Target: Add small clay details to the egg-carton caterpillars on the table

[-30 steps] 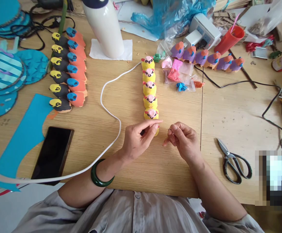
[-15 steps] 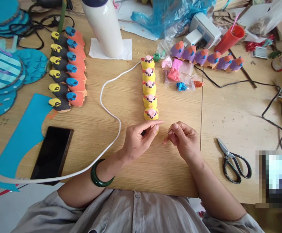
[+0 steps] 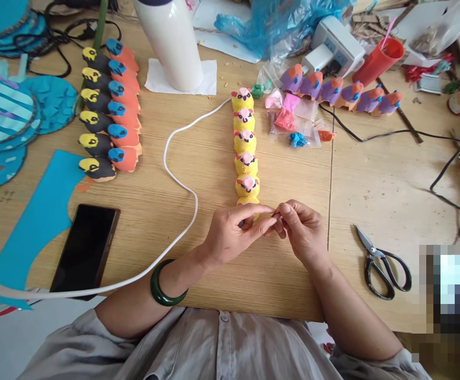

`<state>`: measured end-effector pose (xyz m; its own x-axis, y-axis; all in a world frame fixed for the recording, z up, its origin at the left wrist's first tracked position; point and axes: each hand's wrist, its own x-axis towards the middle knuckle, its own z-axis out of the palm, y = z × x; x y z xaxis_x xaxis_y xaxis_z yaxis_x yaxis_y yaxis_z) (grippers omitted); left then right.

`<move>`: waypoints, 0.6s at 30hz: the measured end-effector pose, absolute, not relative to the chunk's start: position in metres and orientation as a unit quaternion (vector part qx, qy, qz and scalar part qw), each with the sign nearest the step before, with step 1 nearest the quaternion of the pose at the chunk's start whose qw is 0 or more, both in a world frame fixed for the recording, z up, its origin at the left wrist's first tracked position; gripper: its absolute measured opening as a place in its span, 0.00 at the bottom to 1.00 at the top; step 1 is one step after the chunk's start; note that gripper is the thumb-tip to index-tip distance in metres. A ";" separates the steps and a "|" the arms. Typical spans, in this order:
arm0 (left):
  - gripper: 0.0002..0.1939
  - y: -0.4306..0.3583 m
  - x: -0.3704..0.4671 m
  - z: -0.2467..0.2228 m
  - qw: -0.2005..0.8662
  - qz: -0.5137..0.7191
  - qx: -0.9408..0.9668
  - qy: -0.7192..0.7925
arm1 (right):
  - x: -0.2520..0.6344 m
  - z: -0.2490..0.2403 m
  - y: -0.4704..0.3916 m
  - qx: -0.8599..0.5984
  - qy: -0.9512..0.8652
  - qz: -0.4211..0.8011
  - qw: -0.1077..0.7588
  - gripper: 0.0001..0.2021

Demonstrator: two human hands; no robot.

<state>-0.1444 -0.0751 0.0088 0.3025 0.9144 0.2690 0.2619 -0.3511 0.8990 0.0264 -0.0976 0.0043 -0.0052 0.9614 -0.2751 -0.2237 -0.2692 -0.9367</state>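
Note:
My left hand (image 3: pixel 230 235) is closed, its thumb and index fingertip meeting the fingers of my right hand (image 3: pixel 303 227). Between the fingertips is a tiny dark piece (image 3: pixel 276 214), pinched by my right hand and touched by my left. Something dark also shows inside the curl of my left hand, too covered to name. Just beyond my left hand runs a yellow bumpy strip (image 3: pixel 246 142) with pink faces, dark marks and red ears. Its near end is partly hidden behind my left fingers.
Scissors (image 3: pixel 376 264) lie at right, a phone (image 3: pixel 85 248) at left. A white cable (image 3: pixel 195 206) curves across the table. Black-yellow and orange-blue strips (image 3: pixel 125 108), a white bottle (image 3: pixel 172 47), small clay bags (image 3: pixel 287 113) and a purple strip (image 3: pixel 331 89) stand farther back.
My left hand has moved right, and its fingertips now meet those of my right hand at the small dark piece. More of the yellow strip's near end shows.

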 end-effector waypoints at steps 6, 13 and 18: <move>0.04 -0.075 -0.145 0.008 0.375 0.434 0.702 0.423 | 0.027 0.004 -0.098 -0.497 -0.361 0.633 0.472 0.21; 0.06 -0.073 -0.146 0.008 0.392 0.438 0.676 0.444 | 0.027 0.003 -0.099 -0.479 -0.351 0.647 0.478 0.17; 0.05 -0.073 -0.146 0.007 0.387 0.443 0.674 0.447 | 0.024 0.007 -0.099 -0.518 -0.342 0.598 0.507 0.10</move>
